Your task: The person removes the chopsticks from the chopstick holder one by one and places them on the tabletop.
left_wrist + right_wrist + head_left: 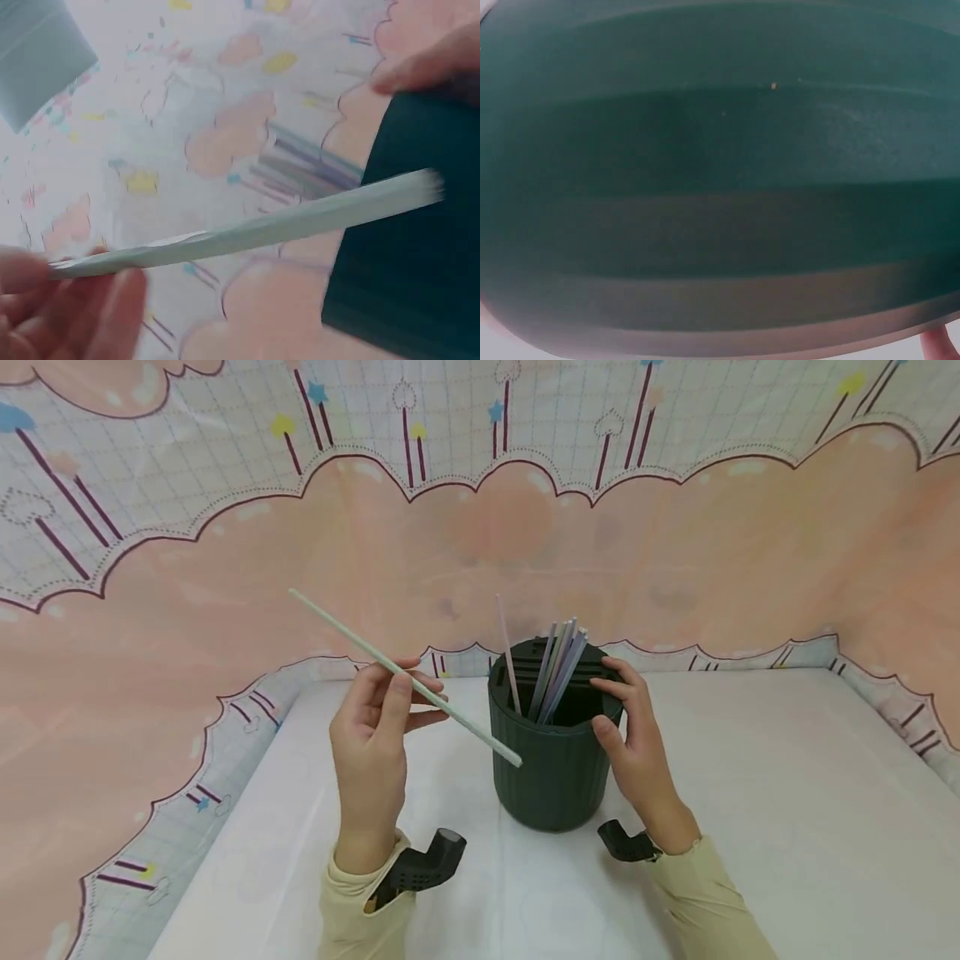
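In the head view my left hand (371, 743) pinches a long, thin pale green stick (457, 718) between thumb and fingers. The stick slants down to the right, its lower end in front of a dark green ribbed bucket (551, 777). Seen from the left wrist, the stick (300, 221) looks like a rolled or wrapped tube. My right hand (641, 760) grips the bucket's right rim, fingers over the top and thumb at the near side. Several thin sticks (558, 672), bluish, purple and pale, stand in the bucket's opening. The bucket's wall (720, 180) fills the right wrist view.
A white tabletop (787, 793) lies under the bucket. Behind it and at the sides hangs a peach and white patterned cloth (675, 552). A lone pink stick (507, 652) leans at the bucket's left. Black wrist cameras (427, 864) sit on both wrists.
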The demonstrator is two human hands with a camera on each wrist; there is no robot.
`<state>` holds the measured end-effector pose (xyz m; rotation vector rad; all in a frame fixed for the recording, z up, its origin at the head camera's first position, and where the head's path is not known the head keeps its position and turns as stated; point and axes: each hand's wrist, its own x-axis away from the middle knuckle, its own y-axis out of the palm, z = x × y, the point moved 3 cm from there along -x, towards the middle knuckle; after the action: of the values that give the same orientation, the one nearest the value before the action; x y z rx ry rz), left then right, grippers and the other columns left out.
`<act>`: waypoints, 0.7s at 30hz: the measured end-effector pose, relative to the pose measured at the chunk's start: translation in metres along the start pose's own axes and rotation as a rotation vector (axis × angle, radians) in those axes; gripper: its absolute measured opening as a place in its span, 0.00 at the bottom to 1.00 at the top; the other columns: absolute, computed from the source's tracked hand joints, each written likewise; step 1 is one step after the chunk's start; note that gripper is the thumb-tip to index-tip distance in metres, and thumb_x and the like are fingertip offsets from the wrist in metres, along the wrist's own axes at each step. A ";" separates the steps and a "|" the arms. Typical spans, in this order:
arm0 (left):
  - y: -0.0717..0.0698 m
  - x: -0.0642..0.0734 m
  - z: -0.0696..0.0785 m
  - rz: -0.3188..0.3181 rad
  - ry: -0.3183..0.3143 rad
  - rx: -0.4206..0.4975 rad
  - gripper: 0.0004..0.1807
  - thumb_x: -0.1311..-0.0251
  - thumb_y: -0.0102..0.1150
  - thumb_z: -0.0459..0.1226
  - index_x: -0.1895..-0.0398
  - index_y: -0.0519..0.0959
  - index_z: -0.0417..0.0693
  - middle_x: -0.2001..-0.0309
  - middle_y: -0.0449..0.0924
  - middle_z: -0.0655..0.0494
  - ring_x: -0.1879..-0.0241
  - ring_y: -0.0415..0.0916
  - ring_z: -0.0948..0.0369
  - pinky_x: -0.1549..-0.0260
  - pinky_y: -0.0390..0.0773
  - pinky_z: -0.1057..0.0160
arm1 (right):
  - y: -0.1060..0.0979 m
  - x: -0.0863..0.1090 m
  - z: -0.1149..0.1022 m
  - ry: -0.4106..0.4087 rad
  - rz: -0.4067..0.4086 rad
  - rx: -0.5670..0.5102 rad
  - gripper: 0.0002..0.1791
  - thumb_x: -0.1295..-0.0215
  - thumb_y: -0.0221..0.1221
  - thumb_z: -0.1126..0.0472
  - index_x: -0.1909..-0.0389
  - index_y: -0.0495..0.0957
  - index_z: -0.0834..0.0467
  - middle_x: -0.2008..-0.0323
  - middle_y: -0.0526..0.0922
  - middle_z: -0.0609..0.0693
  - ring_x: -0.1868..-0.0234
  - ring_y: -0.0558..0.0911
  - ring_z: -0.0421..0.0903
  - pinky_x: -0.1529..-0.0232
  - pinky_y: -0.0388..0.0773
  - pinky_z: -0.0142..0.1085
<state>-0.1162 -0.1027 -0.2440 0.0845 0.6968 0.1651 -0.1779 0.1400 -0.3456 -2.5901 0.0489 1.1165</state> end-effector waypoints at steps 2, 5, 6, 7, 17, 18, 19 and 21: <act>-0.003 -0.003 -0.009 -0.071 -0.100 -0.085 0.12 0.37 0.47 0.34 0.56 0.73 0.35 0.67 0.77 0.42 0.68 0.77 0.51 0.69 0.78 0.56 | 0.000 0.000 0.005 -0.002 0.000 0.002 0.27 0.37 0.46 0.42 0.43 0.65 0.54 0.35 0.55 0.48 0.34 0.51 0.48 0.38 0.48 0.49; -0.010 -0.006 -0.036 -0.161 -0.213 -0.214 0.14 0.37 0.49 0.40 0.55 0.74 0.41 0.67 0.77 0.47 0.68 0.77 0.54 0.68 0.78 0.60 | 0.000 0.000 0.004 0.002 -0.004 -0.002 0.28 0.37 0.47 0.42 0.43 0.65 0.55 0.35 0.55 0.49 0.34 0.51 0.48 0.38 0.48 0.49; -0.012 -0.007 -0.047 -0.180 -0.248 -0.256 0.14 0.38 0.49 0.42 0.55 0.75 0.43 0.67 0.78 0.48 0.68 0.77 0.56 0.68 0.78 0.61 | 0.000 0.000 0.004 0.003 -0.007 -0.004 0.28 0.37 0.47 0.42 0.43 0.65 0.55 0.35 0.55 0.49 0.34 0.51 0.48 0.38 0.49 0.49; -0.013 -0.008 -0.058 -0.191 -0.281 -0.289 0.14 0.38 0.49 0.43 0.55 0.75 0.45 0.68 0.78 0.49 0.69 0.77 0.56 0.69 0.78 0.62 | -0.001 -0.001 0.004 0.002 -0.007 -0.005 0.28 0.37 0.47 0.42 0.43 0.66 0.55 0.35 0.55 0.50 0.34 0.51 0.48 0.38 0.49 0.48; -0.015 -0.001 -0.140 -0.253 -0.534 -0.585 0.09 0.40 0.53 0.38 0.58 0.77 0.50 0.74 0.78 0.54 0.80 0.76 0.61 0.79 0.78 0.66 | -0.002 -0.003 0.005 0.016 -0.018 -0.005 0.27 0.37 0.47 0.41 0.42 0.65 0.53 0.35 0.55 0.48 0.34 0.51 0.48 0.37 0.48 0.47; -0.016 0.001 -0.146 -0.264 -0.548 -0.597 0.10 0.41 0.54 0.38 0.58 0.78 0.49 0.74 0.78 0.54 0.81 0.76 0.61 0.80 0.78 0.66 | -0.002 -0.003 0.005 0.015 -0.019 -0.005 0.27 0.37 0.47 0.41 0.42 0.65 0.53 0.35 0.55 0.49 0.34 0.51 0.48 0.37 0.48 0.48; -0.016 0.003 -0.152 -0.275 -0.559 -0.609 0.10 0.42 0.54 0.38 0.57 0.78 0.48 0.74 0.78 0.54 0.82 0.77 0.61 0.80 0.77 0.66 | -0.002 -0.002 0.005 0.015 -0.019 -0.006 0.28 0.37 0.47 0.41 0.42 0.65 0.53 0.35 0.55 0.49 0.34 0.50 0.48 0.37 0.47 0.48; -0.018 0.007 -0.163 -0.293 -0.587 -0.632 0.10 0.43 0.55 0.38 0.57 0.78 0.48 0.74 0.78 0.55 0.83 0.76 0.62 0.81 0.77 0.66 | -0.001 -0.002 0.005 0.015 -0.018 -0.005 0.28 0.37 0.47 0.41 0.42 0.65 0.54 0.35 0.55 0.49 0.34 0.51 0.48 0.37 0.47 0.48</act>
<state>-0.2140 -0.1152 -0.3755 -0.5548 0.0451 0.0663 -0.1823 0.1426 -0.3467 -2.5979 0.0257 1.0928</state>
